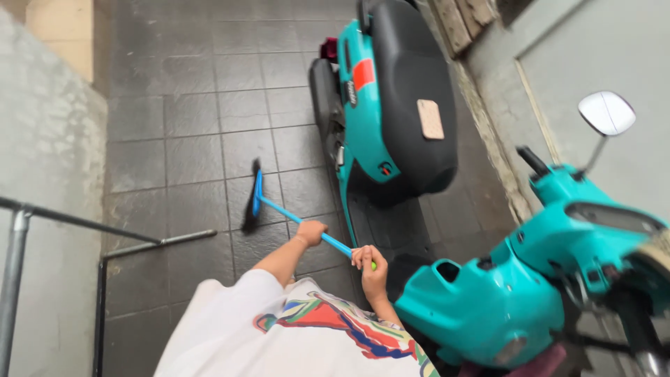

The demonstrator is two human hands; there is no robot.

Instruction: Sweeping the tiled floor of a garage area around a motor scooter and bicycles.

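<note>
I hold a broom with a blue handle [286, 213] in both hands. My left hand [311, 232] grips the handle lower down, and my right hand [370, 265] grips its top end, where a green tip shows. The black bristle head [250, 199] rests on the dark grey tiled floor [188, 139], left of a teal scooter [391, 105]. My white shirt with a coloured print [293, 335] fills the bottom of the view.
The teal scooter with a black seat stands close on the right, its front body [502, 300] and round mirror [606, 112] nearest me. A metal railing [21, 230] and a grey wall [49, 153] lie on the left. A grey wall [600, 56] stands right.
</note>
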